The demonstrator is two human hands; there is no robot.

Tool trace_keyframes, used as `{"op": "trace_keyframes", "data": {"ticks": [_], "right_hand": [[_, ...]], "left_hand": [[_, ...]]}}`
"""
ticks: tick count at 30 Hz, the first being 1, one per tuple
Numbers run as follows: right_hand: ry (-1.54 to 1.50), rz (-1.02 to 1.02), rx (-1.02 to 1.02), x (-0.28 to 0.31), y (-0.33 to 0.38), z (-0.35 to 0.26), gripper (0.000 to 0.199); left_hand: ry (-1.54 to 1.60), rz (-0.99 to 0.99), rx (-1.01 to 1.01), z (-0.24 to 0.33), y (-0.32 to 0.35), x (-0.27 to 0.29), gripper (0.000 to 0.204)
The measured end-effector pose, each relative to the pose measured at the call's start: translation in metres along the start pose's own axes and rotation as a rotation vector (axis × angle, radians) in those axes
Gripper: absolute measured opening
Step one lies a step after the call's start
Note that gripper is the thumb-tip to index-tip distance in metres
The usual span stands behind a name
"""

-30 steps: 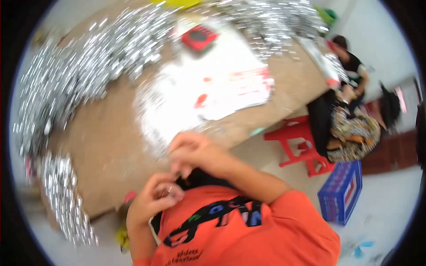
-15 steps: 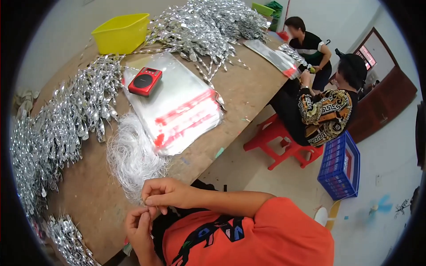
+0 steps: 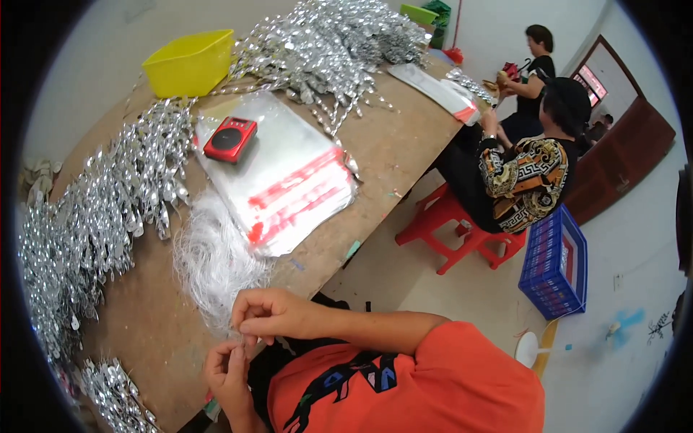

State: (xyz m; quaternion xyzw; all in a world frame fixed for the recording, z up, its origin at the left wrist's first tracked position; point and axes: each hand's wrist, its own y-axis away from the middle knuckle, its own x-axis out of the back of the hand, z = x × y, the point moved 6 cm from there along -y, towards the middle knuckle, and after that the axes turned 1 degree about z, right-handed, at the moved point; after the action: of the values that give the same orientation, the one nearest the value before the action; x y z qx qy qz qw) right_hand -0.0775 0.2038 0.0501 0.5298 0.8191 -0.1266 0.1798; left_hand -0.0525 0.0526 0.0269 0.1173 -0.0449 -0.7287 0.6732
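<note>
My left hand (image 3: pixel 229 372) is closed in a pinch, thumb against fingertips, just off the table's near edge. Above it and touching close by, my right hand (image 3: pixel 273 315) pinches too, its fingers curled. Whatever lies between the fingertips is too small to make out. Just beyond my hands, a loose bundle of fine white string (image 3: pixel 216 263) spreads over the brown table (image 3: pixel 144 303). Flat clear plastic bags with red print (image 3: pixel 307 195) lie stacked past the string, and a red radio (image 3: pixel 231 138) sits on them.
Silver twisted foil strands (image 3: pixel 79 231) cover the left side, with another heap (image 3: pixel 332 43) at the back beside a yellow basin (image 3: pixel 189 63). Two people sit at the right, one on a red stool (image 3: pixel 447 231). A blue crate (image 3: pixel 556 267) stands on the floor behind.
My hands hold nearly the same pinch, with a slightly wider gap between them. The far person has shifted to the right and sits more upright. The view has tilted slightly.
</note>
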Motion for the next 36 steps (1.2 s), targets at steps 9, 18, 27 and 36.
{"op": "trace_keyframes", "data": {"ticks": [9, 18, 27, 36], "right_hand": [[0.249, 0.431, 0.067, 0.049, 0.013, -0.028, 0.012], [1.326, -0.013, 0.574, -0.022, -0.005, -0.039, 0.023], [1.410, 0.028, 0.687, -0.022, -0.009, -0.023, 0.018], [1.289, 0.116, 0.609, -0.006, -0.009, -0.017, 0.014]], "left_hand": [[0.141, -0.163, 0.053, -0.002, -0.016, -0.020, 0.009], [0.125, -0.082, -0.025, -0.013, -0.020, -0.008, 0.007], [-0.095, -0.056, -0.121, -0.002, -0.018, -0.010, 0.008], [0.022, -0.072, -0.154, -0.002, -0.015, -0.012, 0.011]]}}
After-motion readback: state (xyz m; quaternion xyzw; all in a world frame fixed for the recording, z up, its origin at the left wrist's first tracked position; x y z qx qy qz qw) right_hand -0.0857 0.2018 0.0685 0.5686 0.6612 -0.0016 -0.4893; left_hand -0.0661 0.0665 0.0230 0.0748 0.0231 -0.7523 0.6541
